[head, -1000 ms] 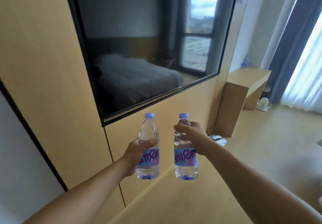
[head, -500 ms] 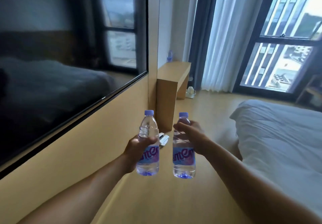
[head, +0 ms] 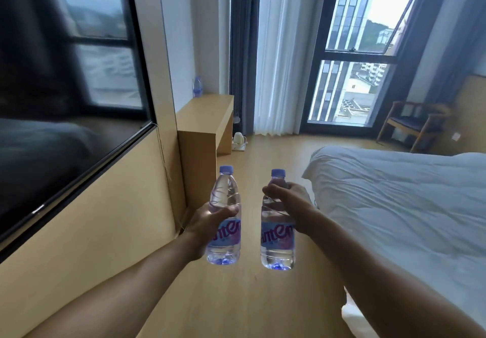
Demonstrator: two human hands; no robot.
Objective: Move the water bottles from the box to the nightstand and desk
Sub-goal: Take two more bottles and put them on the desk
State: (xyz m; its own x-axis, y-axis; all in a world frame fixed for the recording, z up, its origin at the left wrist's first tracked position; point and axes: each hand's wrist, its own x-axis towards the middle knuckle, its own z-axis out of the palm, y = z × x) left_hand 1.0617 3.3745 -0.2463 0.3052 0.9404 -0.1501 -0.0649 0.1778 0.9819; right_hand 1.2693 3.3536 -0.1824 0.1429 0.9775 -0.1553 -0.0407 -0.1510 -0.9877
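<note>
The left bottle [head: 225,193] stood upright in the air, and the left hand [head: 207,222] gripped it at the middle, fingers curled round from behind and the thumb laid across the front just above the label. The right bottle [head: 277,235] hung beside it, apart from it and a little lower. The right hand [head: 292,203] held it high up, fingers wrapped over the shoulder just below the cap. Both were out in front of the person, above the wooden floor [head: 249,301], between the wall panel and the bed [head: 407,206].

The left palm covered the start of that bottle's label, so only the tail of the pink lettering showed. The right fingers hid the neck of the other one. The bed's near corner was cut off by the right forearm.

Each was clear plastic with a lilac cap, a pale blue and pink label, and a bluish tint at the base. Both looked full.

Further off, a light wooden desk [head: 207,111] stood against the wall, with a third bottle [head: 197,86] at its far end, too small to make out in detail. A dark screen [head: 65,87] filled the wall at left. White curtains [head: 278,48], a tall window [head: 352,80] and a wooden chair [head: 415,124] lay beyond.
</note>
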